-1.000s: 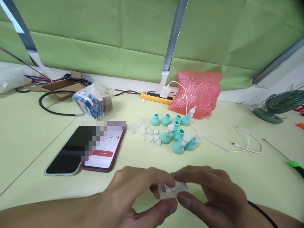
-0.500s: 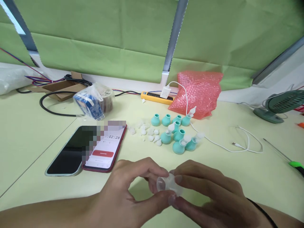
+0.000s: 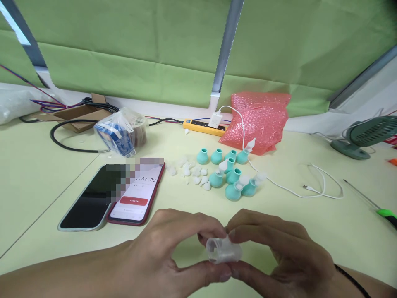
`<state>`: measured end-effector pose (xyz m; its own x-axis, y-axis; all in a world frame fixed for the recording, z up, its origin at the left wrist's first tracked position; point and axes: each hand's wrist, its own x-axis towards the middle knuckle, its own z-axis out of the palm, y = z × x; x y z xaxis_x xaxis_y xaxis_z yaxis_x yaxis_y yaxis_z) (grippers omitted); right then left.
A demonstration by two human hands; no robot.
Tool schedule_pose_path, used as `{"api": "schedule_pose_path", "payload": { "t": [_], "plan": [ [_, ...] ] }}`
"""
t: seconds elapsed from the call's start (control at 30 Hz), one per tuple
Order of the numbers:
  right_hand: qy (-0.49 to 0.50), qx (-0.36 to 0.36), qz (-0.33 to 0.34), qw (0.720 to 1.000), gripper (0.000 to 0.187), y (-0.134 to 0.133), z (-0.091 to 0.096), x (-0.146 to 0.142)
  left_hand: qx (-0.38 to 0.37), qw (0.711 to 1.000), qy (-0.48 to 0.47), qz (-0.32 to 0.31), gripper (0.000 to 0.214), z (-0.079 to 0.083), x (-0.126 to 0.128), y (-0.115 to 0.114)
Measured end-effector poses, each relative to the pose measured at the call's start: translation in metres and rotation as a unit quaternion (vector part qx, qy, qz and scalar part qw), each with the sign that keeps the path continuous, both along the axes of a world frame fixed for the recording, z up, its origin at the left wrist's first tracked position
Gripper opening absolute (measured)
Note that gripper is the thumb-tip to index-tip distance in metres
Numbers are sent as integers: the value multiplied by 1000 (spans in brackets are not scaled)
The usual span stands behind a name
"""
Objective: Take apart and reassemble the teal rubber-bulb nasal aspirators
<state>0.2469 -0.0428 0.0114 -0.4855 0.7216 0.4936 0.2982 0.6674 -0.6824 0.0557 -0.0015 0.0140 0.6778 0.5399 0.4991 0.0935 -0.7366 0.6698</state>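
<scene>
Both my hands meet low in the middle of the view over the pale green table [image 3: 310,231]. My left hand [image 3: 173,252] and my right hand [image 3: 279,252] pinch a small clear plastic cap [image 3: 223,250] between thumbs and fingertips. The cap lies on its side with its open end to the left. Beyond it stand several teal rubber bulbs [image 3: 231,171], some fitted with clear tips. A scatter of small white and clear tips [image 3: 194,174] lies to their left.
Two phones [image 3: 124,194] lie side by side at the left, one showing a timer. Behind are a wrapped tape pack [image 3: 122,132], a yellow power strip [image 3: 204,126], pink bubble wrap [image 3: 259,120], a white cable [image 3: 310,190], a green fan [image 3: 362,138] and a green-handled screwdriver [image 3: 380,211].
The clear cap has been turned between my fingers, and my hands shifted slightly. The phone's timer went from 2:28 to 2:29.
</scene>
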Motion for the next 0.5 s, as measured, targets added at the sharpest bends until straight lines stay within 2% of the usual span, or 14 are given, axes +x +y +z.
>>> {"api": "schedule_pose_path", "payload": {
  "t": [0.13, 0.37, 0.5],
  "plan": [
    [21, -29, 10, 999, 42, 2, -2, 0, -20, 1000, 9, -4, 29, 4, 0, -1],
    [-34, 67, -22, 997, 35, 5, 6, -4, -8, 1000, -6, 9, 30, -1, 3, -2],
    [-39, 82, -34, 995, 45, 6, 5, 7, -18, 999, -16, 28, 29, -3, 4, -1]
  ]
}}
